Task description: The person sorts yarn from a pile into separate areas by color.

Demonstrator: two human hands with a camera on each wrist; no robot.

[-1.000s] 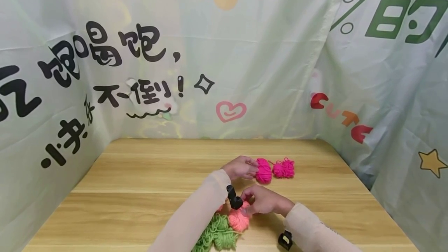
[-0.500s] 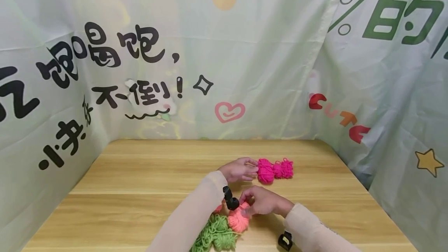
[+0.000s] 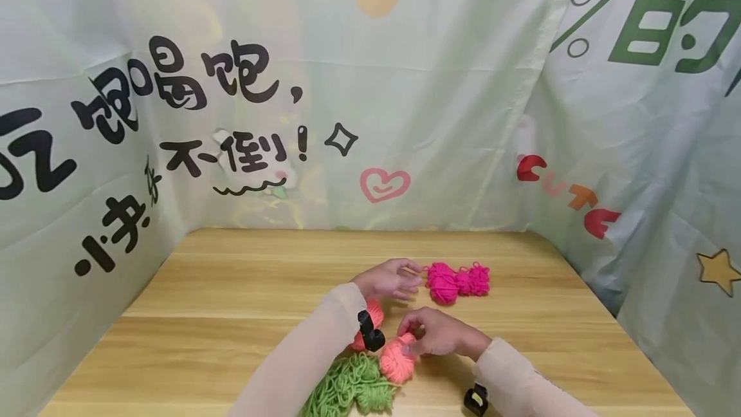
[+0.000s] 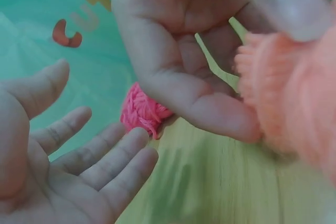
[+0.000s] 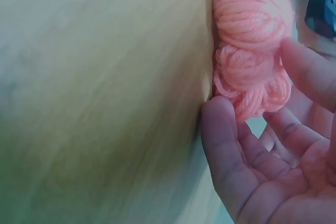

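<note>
A magenta skein of yarn (image 3: 444, 283), bunched into lumps, lies toward the back right of the table. Just left of it is my left hand (image 3: 389, 277), fingers spread and holding nothing; a small gap shows between fingertips and yarn. Nearer to me, my right hand (image 3: 442, 332) grips a coral skein of yarn (image 3: 398, 360) by its far end. The right wrist view shows thumb and fingers around the looped end of that coral yarn (image 5: 252, 72). More coral yarn (image 3: 375, 315) shows beyond my left wrist, partly hidden by it.
Green yarn (image 3: 353, 381) lies in a loose heap at the front, beside the coral skein and partly behind my left sleeve. The wooden table (image 3: 231, 295) is bounded by printed curtains (image 3: 440, 114) at the back and sides. Both wrists wear black cameras.
My left hand has drawn back left from the magenta yarn, whose left lump has shifted right against the other. More coral yarn shows by my left wrist. My right hand keeps its grip.
</note>
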